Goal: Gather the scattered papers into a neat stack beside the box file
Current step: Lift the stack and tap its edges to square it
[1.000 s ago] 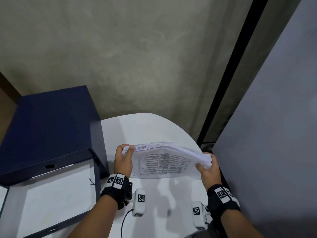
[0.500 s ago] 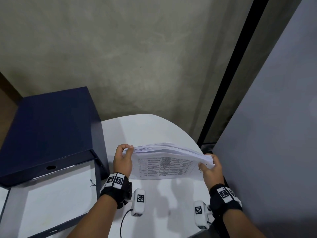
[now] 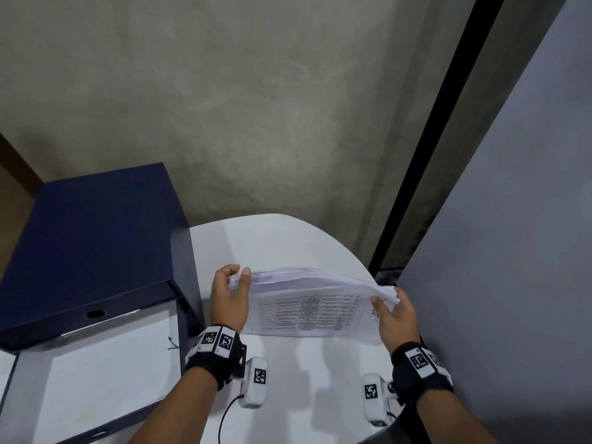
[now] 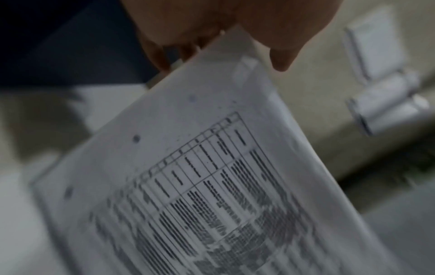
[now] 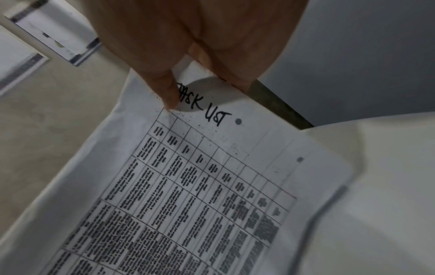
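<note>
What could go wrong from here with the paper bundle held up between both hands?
1. The papers are gripped only at their two short ends by the left hand and right hand; the middle sags, so inner sheets might slide out.
2. The top edges look fanned and uneven, so setting the bundle down now would likely leave a ragged stack.
3. The right end sits near the rounded edge of the table; loose sheets could drop off.

The head camera looks steeply down from above at the round far edge of the worktop [image 3: 275,238]. Each wrist camera looks very close along its hand. All three views share the printed paper stack [image 3: 307,312] [image 4: 212,186] [image 5: 200,186].
</note>
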Available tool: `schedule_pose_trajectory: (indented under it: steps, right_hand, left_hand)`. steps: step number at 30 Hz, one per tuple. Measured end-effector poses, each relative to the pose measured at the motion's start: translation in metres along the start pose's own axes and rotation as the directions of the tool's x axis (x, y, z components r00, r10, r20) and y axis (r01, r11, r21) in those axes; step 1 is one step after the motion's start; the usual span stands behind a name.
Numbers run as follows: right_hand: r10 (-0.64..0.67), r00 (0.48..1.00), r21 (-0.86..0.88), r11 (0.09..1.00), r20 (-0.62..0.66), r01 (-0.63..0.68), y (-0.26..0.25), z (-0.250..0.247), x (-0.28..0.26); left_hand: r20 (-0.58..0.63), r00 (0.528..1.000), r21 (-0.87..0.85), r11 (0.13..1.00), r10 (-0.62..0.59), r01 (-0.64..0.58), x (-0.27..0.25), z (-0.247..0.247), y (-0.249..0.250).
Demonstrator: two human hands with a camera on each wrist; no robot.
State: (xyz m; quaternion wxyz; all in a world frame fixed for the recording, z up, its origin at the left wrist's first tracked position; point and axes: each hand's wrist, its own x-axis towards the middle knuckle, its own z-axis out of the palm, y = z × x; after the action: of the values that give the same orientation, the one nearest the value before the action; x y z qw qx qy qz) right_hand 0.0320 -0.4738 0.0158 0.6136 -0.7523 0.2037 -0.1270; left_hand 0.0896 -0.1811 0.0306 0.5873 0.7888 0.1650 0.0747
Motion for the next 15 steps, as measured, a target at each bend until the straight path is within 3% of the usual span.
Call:
schedule_pose_trajectory:
  steps: [2,4,6,9,12,14,15]
  right_hand:
    - [-0.089,0.996,-0.016,0.996,0.023,0.089,-0.020,0.003,0.003]
    - [-0.215,0.971,-0.067,0.973,0.101,0.222,-0.049,0.009,0.006]
    - [-0.379,0.907,-0.155,0.900,0.182,0.407,-0.084,0.017,0.007]
    - [-0.585,0.741,-0.281,0.688,0.331,0.669,-0.129,0.027,0.008]
    - [-0.658,0.625,-0.310,0.544,0.420,0.780,-0.152,0.037,0.005]
    - [-0.694,0.615,-0.360,0.502,0.374,0.786,-0.155,0.038,0.004]
    - [-0.700,0.643,-0.417,0.508,0.311,0.754,-0.150,0.036,0.005]
  left_hand:
    - [0.014,0.970,0.293,0.927,0.242,-0.235,-0.006,-0.002,0.017]
    - [0.160,0.869,0.524,0.706,0.467,-0.476,-0.017,-0.001,0.044]
    - [0.351,0.752,0.523,0.549,0.558,-0.652,-0.023,0.005,0.071]
    - [0.553,0.630,0.365,0.521,0.545,-0.772,-0.022,0.013,0.096]
    - [0.551,0.637,0.260,0.614,0.540,-0.745,-0.019,0.014,0.103]
    - [0.447,0.685,0.214,0.674,0.576,-0.707,-0.018,0.013,0.100]
    - [0.389,0.723,0.201,0.714,0.571,-0.671,-0.017,0.011,0.097]
